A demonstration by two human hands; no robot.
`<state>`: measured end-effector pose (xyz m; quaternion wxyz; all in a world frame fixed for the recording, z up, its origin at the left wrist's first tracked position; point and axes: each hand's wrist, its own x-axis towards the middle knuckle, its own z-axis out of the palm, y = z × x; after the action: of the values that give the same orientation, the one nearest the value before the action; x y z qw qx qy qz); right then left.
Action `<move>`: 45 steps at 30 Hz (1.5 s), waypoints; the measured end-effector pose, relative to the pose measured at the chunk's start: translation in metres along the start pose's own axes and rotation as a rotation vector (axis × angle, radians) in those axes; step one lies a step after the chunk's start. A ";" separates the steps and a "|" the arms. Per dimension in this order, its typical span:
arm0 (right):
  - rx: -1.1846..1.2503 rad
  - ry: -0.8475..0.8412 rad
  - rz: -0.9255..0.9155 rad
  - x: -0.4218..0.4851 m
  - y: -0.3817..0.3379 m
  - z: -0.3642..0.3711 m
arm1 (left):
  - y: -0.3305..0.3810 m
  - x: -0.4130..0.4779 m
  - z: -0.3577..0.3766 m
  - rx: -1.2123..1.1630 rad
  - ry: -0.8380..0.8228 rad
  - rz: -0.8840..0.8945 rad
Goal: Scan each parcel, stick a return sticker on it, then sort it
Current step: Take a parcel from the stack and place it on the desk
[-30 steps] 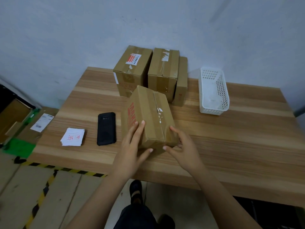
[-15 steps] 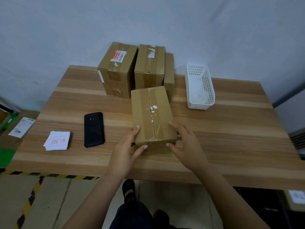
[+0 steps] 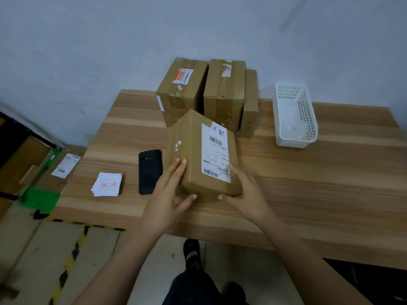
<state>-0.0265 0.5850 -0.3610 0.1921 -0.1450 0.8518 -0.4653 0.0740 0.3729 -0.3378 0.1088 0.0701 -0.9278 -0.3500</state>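
You have the brown cardboard parcel [image 3: 193, 155] near the front middle of the pale wooden table [image 3: 308, 183], its white shipping label [image 3: 214, 150] turned up towards you. Your left hand [image 3: 168, 194] lies with straight fingers along its left side and the thumb spread across the near end; your right hand [image 3: 247, 192] mirrors it on the right. Neither curls round the box; you are pressing it between your two hands.

The parcel's long axis runs away from you, leaning slightly left at the far end. Your hands hold only the near end, so the label stays mostly bare. One barcode sits close to your right fingertips, another further up.

The black handheld device [image 3: 150, 171], probably the scanner, lies flat just left of the parcel; your left hand is much nearer to it. The small stack of white stickers with red characters [image 3: 107, 184] lies further left, so that side likely serves both next steps.

I cannot tell whether the parcel's underside rests flat or is tipped up; the label's print is too small to read. Of the taped brown boxes at the back [image 3: 182, 93], the rightmost is half hidden; the white perforated plastic basket [image 3: 308, 119] holds something pale I cannot make out.
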 end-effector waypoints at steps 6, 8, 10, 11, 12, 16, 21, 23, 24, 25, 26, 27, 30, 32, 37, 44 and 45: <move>-0.009 0.079 -0.037 0.002 0.004 -0.001 | 0.004 0.005 0.015 -0.096 0.035 -0.081; -0.069 0.116 -0.044 -0.003 0.004 -0.004 | 0.002 0.007 0.022 -0.141 0.004 -0.104; -0.145 0.142 -0.046 -0.010 0.007 -0.007 | 0.001 0.008 0.028 -0.185 -0.029 -0.117; -0.168 0.143 -0.042 -0.013 0.008 -0.009 | 0.001 0.009 0.031 -0.200 -0.037 -0.123; -0.178 0.138 -0.037 -0.016 0.010 -0.010 | 0.002 0.009 0.034 -0.212 -0.041 -0.126; -0.220 0.139 -0.065 -0.023 0.011 -0.012 | 0.001 0.008 0.040 -0.212 -0.048 -0.120; -0.194 0.120 -0.128 -0.031 0.009 -0.024 | -0.008 0.011 0.043 -0.146 -0.033 -0.153; -0.149 0.129 -0.110 -0.021 0.007 -0.036 | 0.003 0.002 0.046 -0.090 0.076 -0.237; -0.124 0.145 -0.077 -0.010 0.004 -0.043 | 0.013 -0.004 0.048 -0.091 0.140 -0.271; -0.117 0.168 -0.042 0.003 0.002 -0.049 | 0.024 -0.011 0.051 -0.114 0.197 -0.288; -0.140 0.193 -0.026 0.019 0.001 -0.054 | 0.033 -0.017 0.056 -0.156 0.241 -0.299; -0.189 0.203 -0.023 0.036 -0.002 -0.058 | 0.040 -0.022 0.061 -0.199 0.277 -0.312; -0.298 0.176 -0.050 0.084 -0.011 -0.063 | 0.046 -0.029 0.076 -0.270 0.313 -0.387; -0.277 0.118 -0.022 0.105 -0.011 -0.062 | 0.047 -0.030 0.081 -0.293 0.286 -0.422; -0.385 0.069 0.033 0.111 0.003 -0.063 | 0.046 -0.022 0.078 -0.390 0.202 -0.440; -0.206 0.219 0.128 0.045 0.013 -0.066 | 0.008 0.018 0.059 -0.372 0.131 -0.400; -0.147 0.229 0.142 0.032 0.015 -0.064 | 0.002 0.023 0.057 -0.359 0.116 -0.391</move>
<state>-0.0851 0.6270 -0.3483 0.1153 -0.0440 0.9081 -0.4002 0.0373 0.4061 -0.3745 0.1026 0.2473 -0.8119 -0.5188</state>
